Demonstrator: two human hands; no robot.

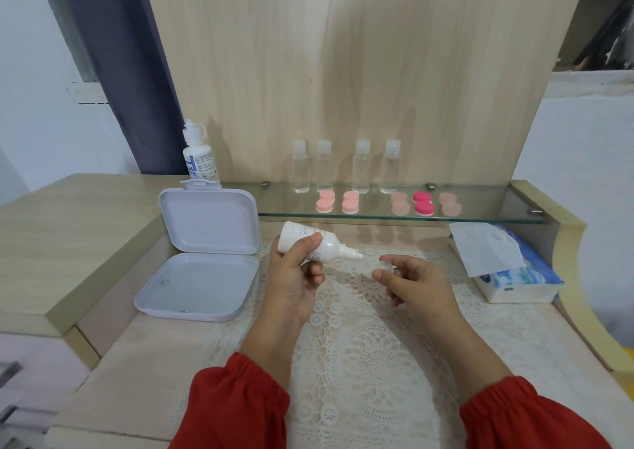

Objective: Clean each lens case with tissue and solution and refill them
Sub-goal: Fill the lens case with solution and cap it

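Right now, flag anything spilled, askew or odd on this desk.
Nothing spilled that I can see. The hinged white box lies open, a droplet-like spot on its floor. One tissue sticks loosely out of the tissue pack.

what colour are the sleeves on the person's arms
Red, gathered at the cuffs, clear in the head view.

Soft, even indoor light; faint shadows, slight blur, wide-angle bending at edges.
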